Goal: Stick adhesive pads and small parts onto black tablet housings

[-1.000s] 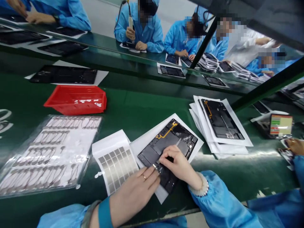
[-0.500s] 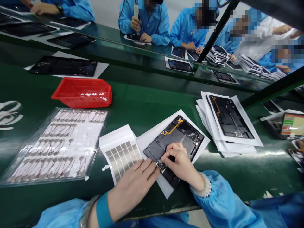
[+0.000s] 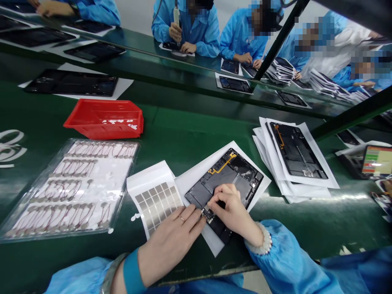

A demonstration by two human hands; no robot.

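Note:
A black tablet housing with an orange flex cable lies tilted on white paper. My left hand lies flat, its fingers spread a little and their tips at the housing's lower left edge beside a small circuit board. Over that board my right hand is pinched, with thumb and forefinger together; whatever they hold is too small to see. Left of the housing, partly beneath my left hand, is a sheet of grey square stickers.
A clear tray of small wired discs lies left, below a red bin. Papers with another housing are stacked right, near a small screen. Housings ride on the belt behind; people in blue work beyond.
The housing on white paper at the back left has shifted left, and those on the far line slightly right. Both my hands stay nearly still.

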